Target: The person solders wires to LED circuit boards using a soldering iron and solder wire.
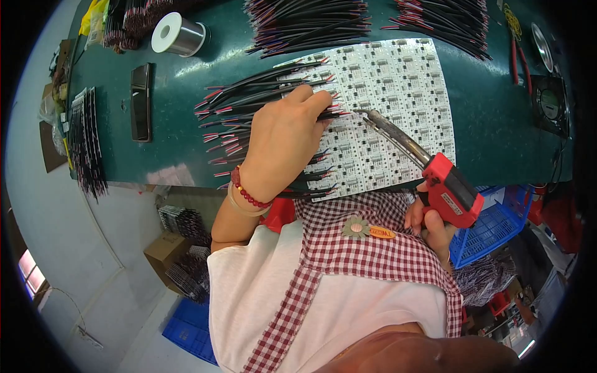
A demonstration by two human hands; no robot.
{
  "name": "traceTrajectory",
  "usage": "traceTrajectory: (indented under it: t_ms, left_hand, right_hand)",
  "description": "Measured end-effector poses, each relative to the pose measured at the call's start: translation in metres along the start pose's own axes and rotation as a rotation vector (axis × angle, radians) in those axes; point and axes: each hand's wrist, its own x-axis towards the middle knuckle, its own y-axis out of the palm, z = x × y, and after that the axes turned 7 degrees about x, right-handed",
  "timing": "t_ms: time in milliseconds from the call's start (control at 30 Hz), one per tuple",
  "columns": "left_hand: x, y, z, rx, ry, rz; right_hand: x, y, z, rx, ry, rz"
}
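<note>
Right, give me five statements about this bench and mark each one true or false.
1. The right hand grips a red and black soldering tool. True.
2. The left hand is resting on the phone. False: it pinches a cable over the white sheet of circuit boards.
3. The spool of silver wire lies to the left of the sheet. True.
4. The dark phone lies on top of the sheet. False: it lies on the green table, left of the sheet.
5. The apron is checked. True.
</note>
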Motion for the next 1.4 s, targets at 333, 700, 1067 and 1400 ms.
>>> traceTrajectory:
  t_ms: [333, 700, 1067, 1400]
  left_hand:
    - [0.0, 0.002, 0.001, -0.04, -0.003, -0.006]
    - [-0.001, 0.0, -0.003, 0.001, -0.009, 0.006]
    - [-0.002, 0.001, -0.002, 0.035, 0.01, 0.005]
    - [-0.013, -0.003, 0.012, -0.119, 0.015, -0.059]
  right_hand:
    - [-0.003, -0.006, -0.007, 0.002, 0.038, -0.001]
    - [-0.005, -0.004, -0.005, 0.001, 0.074, -0.013]
    - [-0.005, 0.001, -0.005, -0.023, 0.004, -0.072]
    - [-0.006, -0.004, -0.006, -0.009, -0.079, -0.108]
